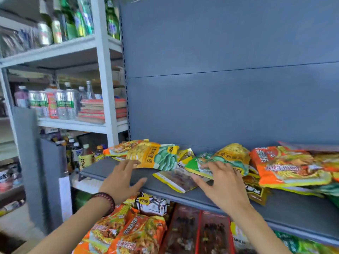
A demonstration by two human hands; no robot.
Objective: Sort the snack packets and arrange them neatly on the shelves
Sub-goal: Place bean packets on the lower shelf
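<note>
Nearest, orange noodle packets [132, 233] crowd the lower tier. Above them, the left hand [122, 180] and right hand [220, 182] are well apart, fingers spread, clasping nothing, at the front edge of the grey shelf [293, 211]. Left fingertips meet the yellow-green bean packet [156, 156]; right fingers rest on a green packet [194, 165]. Bare shelf shows at the left corner. Behind stands the back panel [220, 88].
</note>
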